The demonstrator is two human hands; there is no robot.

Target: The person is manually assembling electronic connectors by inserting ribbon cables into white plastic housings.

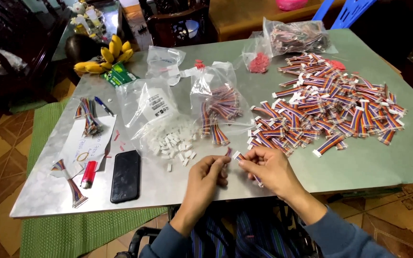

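My left hand (207, 175) and my right hand (269, 168) meet over the near edge of a grey metal table (369, 162). The right hand pinches a short multicoloured ribbon cable (239, 156) with a white connector on its end. The left hand's fingertips close on a small piece at that cable's other end, near a purple tip (228, 152). Just behind my hands lies a heap of small white plastic connectors (173, 141). A big pile of finished striped cables (331, 107) spreads to the right.
A black phone (125, 175) and a red lighter (88, 174) lie at the left, beside paper (80, 143) and cable bundles. Clear plastic bags (216, 102) of cables and parts stand mid-table. Bananas (105, 56) sit at the far left corner.
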